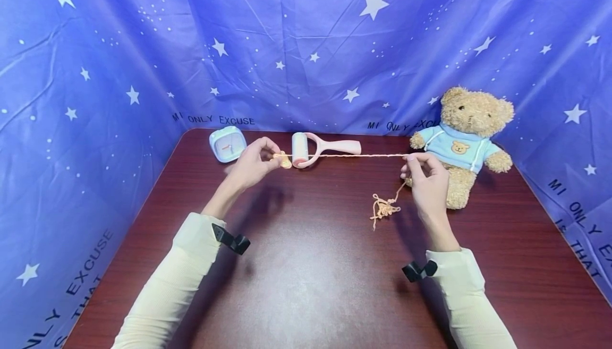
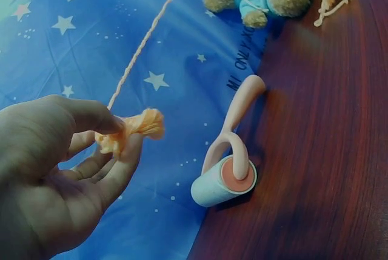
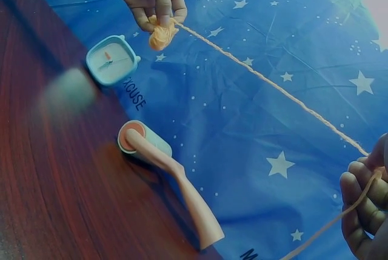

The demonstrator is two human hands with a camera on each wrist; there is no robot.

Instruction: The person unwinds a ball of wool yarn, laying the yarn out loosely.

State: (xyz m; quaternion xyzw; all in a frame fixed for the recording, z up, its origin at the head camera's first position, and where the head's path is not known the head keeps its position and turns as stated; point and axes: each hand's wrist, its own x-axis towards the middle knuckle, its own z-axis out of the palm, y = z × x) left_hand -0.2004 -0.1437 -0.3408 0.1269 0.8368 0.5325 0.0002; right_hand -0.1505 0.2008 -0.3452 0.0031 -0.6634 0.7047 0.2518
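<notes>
Left hand (image 1: pixel 253 166), just right of the pale blue clock (image 1: pixel 224 144), pinches a small bundle of yarn (image 1: pixel 286 161) between thumb and fingers. Seen from the left wrist, the bundle is a warm, bright orange, gathered tight where the fingertips grip it and spreading into a soft, rounded tuft at its outer end, with fine threads packed side by side. From the pinch a single strand (image 1: pixel 377 155) runs to the right, straight and taut above the table (image 1: pixel 306 290); it is paler, a pinkish peach, and its plies twist round each other like a thin cord. In the head view the strand crosses in front of a lint roller (image 1: pixel 299 147) with a white cylinder and a pink forked handle (image 1: pixel 344 147); both wrist views show it well apart from the roller. Farther right, the same peach yarn lies on the dark red-brown table as a loose tangle (image 1: pixel 384 209), all small loops and kinks, with one short end sticking out toward the near edge. A slack length rises from it to the right hand (image 1: pixel 427 179), which pinches the strand's other end, fingers curled, just beside a seated teddy bear (image 1: pixel 470 142) in a light blue top.
</notes>
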